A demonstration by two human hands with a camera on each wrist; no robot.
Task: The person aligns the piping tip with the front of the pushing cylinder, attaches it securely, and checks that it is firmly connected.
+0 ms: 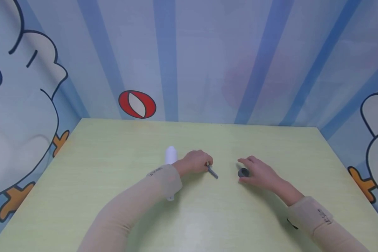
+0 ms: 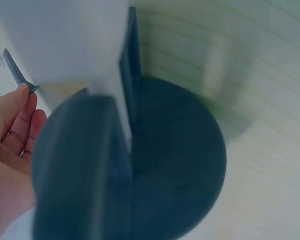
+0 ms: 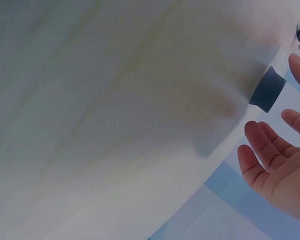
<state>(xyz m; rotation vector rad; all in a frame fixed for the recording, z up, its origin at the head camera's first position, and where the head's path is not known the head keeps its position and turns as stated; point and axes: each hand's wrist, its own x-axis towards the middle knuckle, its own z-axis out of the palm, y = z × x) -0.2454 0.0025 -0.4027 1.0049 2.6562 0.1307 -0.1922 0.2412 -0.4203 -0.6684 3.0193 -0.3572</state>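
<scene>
My left hand (image 1: 197, 161) pinches the end of a slim dark grey rod (image 1: 212, 173), which slants down to the right just over the table. In the left wrist view, the rod (image 2: 14, 69) flares where the thumb and fingertips hold it. To the right, my right hand (image 1: 259, 174) has its fingers spread around a small dark round hollow piece (image 1: 244, 172). Seen from the right wrist, that dark piece (image 3: 268, 90) has a narrowed middle and sits on the table, with the fingertips apart from it.
A white rounded cylinder (image 1: 171, 155) stands behind my left wrist, partly hidden by it. Large and close in the left wrist view is a dark disc (image 2: 180, 165) beside a white body. Cartoon-printed walls (image 1: 201, 63) border the pale table (image 1: 113, 147) at its back and sides.
</scene>
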